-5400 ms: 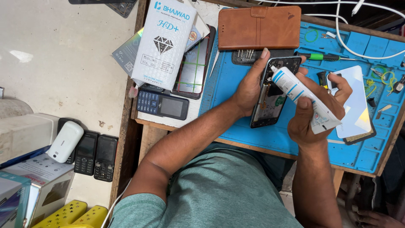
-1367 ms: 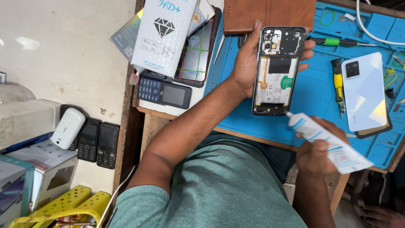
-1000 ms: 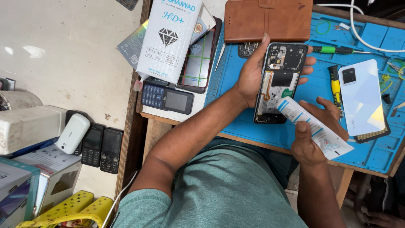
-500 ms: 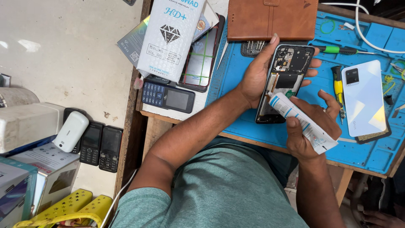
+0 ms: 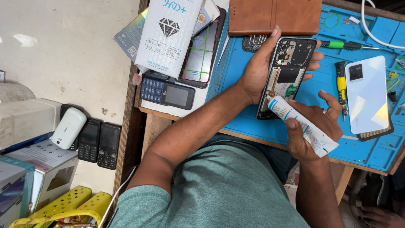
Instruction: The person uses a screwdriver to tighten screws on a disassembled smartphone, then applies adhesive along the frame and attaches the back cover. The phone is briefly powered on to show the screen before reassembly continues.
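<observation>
Blue mat [image 5: 240, 71] edge near, opened phone [image 5: 287, 76], glue tube [image 5: 301, 126] touching

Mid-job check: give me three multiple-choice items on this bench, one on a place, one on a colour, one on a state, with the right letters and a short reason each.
1. Where does the white back cover lie?
A. on the blue mat
B. on the floor
C. in the left hand

2. What colour is the wallet case at the mat's top edge?
A. green
B. brown
C. white

3. How is the phone that the left hand holds?
A. closed
B. boxed
C. open, insides showing

Answers: 1 A, it rests on the mat by the yellow tool. 2 B, its surface is brown. 3 C, bare parts show; the right hand puts the white tube to its lower edge.
</observation>
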